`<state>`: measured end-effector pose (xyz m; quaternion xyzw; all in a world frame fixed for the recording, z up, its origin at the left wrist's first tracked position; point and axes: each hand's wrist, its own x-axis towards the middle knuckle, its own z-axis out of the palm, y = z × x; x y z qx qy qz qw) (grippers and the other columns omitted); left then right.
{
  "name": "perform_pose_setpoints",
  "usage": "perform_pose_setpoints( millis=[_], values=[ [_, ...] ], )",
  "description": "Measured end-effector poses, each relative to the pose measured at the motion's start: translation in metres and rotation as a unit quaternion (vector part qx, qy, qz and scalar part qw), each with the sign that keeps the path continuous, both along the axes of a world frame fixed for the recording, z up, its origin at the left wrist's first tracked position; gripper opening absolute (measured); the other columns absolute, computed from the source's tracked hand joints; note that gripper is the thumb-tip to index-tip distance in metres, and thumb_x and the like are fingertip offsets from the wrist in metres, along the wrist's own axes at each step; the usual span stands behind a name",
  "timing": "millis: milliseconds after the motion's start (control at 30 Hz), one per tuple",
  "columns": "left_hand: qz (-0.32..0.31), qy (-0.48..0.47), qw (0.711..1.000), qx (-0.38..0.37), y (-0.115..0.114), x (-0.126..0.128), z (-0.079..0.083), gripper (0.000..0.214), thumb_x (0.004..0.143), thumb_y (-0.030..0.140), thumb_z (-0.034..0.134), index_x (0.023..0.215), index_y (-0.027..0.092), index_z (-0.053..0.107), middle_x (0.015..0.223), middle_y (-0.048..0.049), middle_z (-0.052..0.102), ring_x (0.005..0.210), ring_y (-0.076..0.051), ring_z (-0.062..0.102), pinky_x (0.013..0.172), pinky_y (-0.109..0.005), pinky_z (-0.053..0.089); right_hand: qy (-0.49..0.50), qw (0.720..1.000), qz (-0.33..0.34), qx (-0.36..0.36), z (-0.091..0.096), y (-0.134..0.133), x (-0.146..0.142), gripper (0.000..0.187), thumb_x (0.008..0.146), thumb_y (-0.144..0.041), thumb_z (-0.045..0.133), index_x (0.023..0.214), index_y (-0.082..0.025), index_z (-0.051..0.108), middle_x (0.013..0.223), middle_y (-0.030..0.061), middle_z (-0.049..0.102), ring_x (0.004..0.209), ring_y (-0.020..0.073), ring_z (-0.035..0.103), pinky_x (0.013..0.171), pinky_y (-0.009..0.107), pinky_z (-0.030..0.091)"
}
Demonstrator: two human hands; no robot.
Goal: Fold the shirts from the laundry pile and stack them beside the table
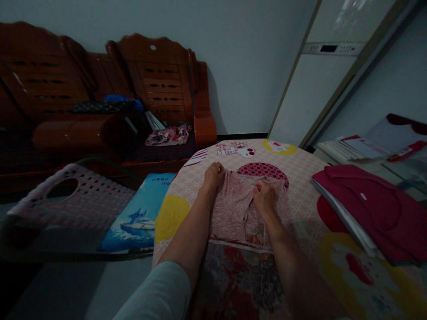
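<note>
A pink heathered garment point(228, 213) lies spread on the round table, its upper edge away from me. At its far left corner, my left hand point(214, 174) is closed in a pinch on the fabric. My right hand point(265, 195) has thumb and fingers pressed together on the garment's upper right part, where the cloth is drawn into a fold. Below the garment's near hem shows a dark floral cloth point(236, 275); whether it belongs to the garment I cannot tell. Both forearms cover parts of the garment's sides.
The round table point(303, 178) has a printed cover. A dark red folded cloth item point(370, 200) lies on its right side over something white. To the left are a blue printed bag point(143, 218) and a woven chair point(90, 204). Behind stand wooden seats point(160, 84) and a tall white cabinet-like unit point(310, 84).
</note>
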<state>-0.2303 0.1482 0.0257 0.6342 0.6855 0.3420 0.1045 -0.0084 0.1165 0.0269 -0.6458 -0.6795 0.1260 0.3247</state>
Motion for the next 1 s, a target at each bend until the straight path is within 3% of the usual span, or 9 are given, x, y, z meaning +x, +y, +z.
perform_pose_setpoints(
  millis=[167, 300, 400, 467, 533, 667, 800, 867, 1000],
  values=[
    [-0.034, -0.079, 0.996, 0.032, 0.006, -0.001, -0.001, 0.027, 0.074, 0.003, 0.052, 0.095, 0.016, 0.065, 0.092, -0.0038, 0.068, 0.082, -0.016, 0.063, 0.083, -0.028, 0.049, -0.074, 0.997, 0.007, -0.011, 0.006, -0.005, 0.000, 0.024, 0.082, -0.018, 0.050, 0.091, -0.018, 0.073, 0.085, 0.0101, 0.074, 0.078, 0.0208, 0.066, 0.071, 0.027, 0.045],
    [-0.051, -0.037, 0.997, 0.049, 0.009, -0.002, -0.010, 0.030, 0.071, 0.001, 0.053, 0.094, 0.017, 0.066, 0.097, -0.0068, 0.068, 0.092, -0.019, 0.063, 0.090, -0.033, 0.050, -0.138, 0.990, 0.003, -0.036, 0.009, -0.007, 0.000, 0.021, 0.085, -0.018, 0.052, 0.093, -0.019, 0.071, 0.088, 0.0094, 0.073, 0.082, 0.0198, 0.066, 0.072, 0.027, 0.044],
    [-0.041, -0.023, 0.996, 0.076, 0.009, -0.003, -0.008, 0.034, 0.070, -0.001, 0.054, 0.097, 0.015, 0.066, 0.107, -0.0100, 0.066, 0.100, -0.021, 0.061, 0.093, -0.036, 0.049, -0.160, 0.985, 0.012, -0.070, 0.010, -0.008, -0.001, 0.017, 0.085, -0.018, 0.054, 0.090, -0.019, 0.070, 0.085, 0.0095, 0.072, 0.082, 0.0213, 0.067, 0.072, 0.029, 0.045],
    [-0.038, -0.027, 0.994, 0.101, 0.007, -0.001, 0.000, 0.036, 0.071, -0.001, 0.054, 0.100, 0.016, 0.067, 0.113, -0.0099, 0.064, 0.102, -0.021, 0.060, 0.093, -0.035, 0.050, -0.131, 0.989, 0.011, -0.063, 0.012, -0.008, 0.001, 0.016, 0.084, -0.018, 0.055, 0.088, -0.019, 0.071, 0.084, 0.0089, 0.072, 0.080, 0.0214, 0.066, 0.071, 0.029, 0.045],
    [-0.079, -0.029, 0.991, 0.104, 0.004, 0.005, 0.008, 0.030, 0.077, 0.004, 0.054, 0.099, 0.017, 0.068, 0.109, -0.0079, 0.066, 0.098, -0.019, 0.061, 0.091, -0.033, 0.050, -0.057, 0.998, 0.007, -0.031, 0.019, -0.007, 0.005, 0.017, 0.083, -0.020, 0.055, 0.084, -0.019, 0.071, 0.080, 0.0075, 0.073, 0.076, 0.0200, 0.065, 0.069, 0.028, 0.046],
    [-0.211, -0.019, 0.977, 0.013, 0.001, 0.018, 0.006, 0.018, 0.080, 0.014, 0.060, 0.092, 0.017, 0.072, 0.091, -0.0041, 0.068, 0.085, -0.016, 0.062, 0.084, -0.028, 0.049, 0.138, 0.990, 0.024, 0.035, 0.048, -0.003, 0.028, 0.019, 0.079, -0.026, 0.053, 0.075, -0.017, 0.070, 0.065, 0.0034, 0.069, 0.059, 0.0167, 0.062, 0.061, 0.027, 0.048],
    [-0.232, -0.020, 0.971, -0.058, 0.002, 0.020, 0.000, 0.023, 0.075, 0.015, 0.066, 0.097, 0.017, 0.072, 0.095, -0.0045, 0.069, 0.084, -0.015, 0.062, 0.081, -0.027, 0.048, 0.196, 0.979, 0.017, 0.050, 0.071, -0.001, 0.054, 0.023, 0.076, -0.030, 0.054, 0.079, -0.015, 0.071, 0.058, 0.0019, 0.065, 0.049, 0.0157, 0.059, 0.054, 0.027, 0.048],
    [-0.252, -0.033, 0.963, -0.090, 0.000, 0.017, 0.010, 0.025, 0.077, 0.018, 0.066, 0.101, 0.017, 0.072, 0.096, -0.0046, 0.071, 0.085, -0.015, 0.063, 0.080, -0.026, 0.048, 0.171, 0.984, 0.025, 0.042, 0.067, 0.001, 0.061, 0.022, 0.074, -0.028, 0.055, 0.080, -0.015, 0.072, 0.059, 0.0028, 0.067, 0.051, 0.0165, 0.061, 0.055, 0.027, 0.049],
    [-0.316, -0.071, 0.940, -0.110, -0.011, 0.025, 0.048, 0.030, 0.080, 0.022, 0.063, 0.108, 0.017, 0.071, 0.103, -0.0046, 0.072, 0.090, -0.016, 0.065, 0.081, -0.025, 0.048, 0.058, 0.996, 0.070, 0.010, 0.034, 0.006, 0.056, 0.019, 0.074, -0.020, 0.057, 0.084, -0.018, 0.073, 0.080, 0.0070, 0.074, 0.074, 0.0202, 0.069, 0.071, 0.030, 0.052]
  ],
)
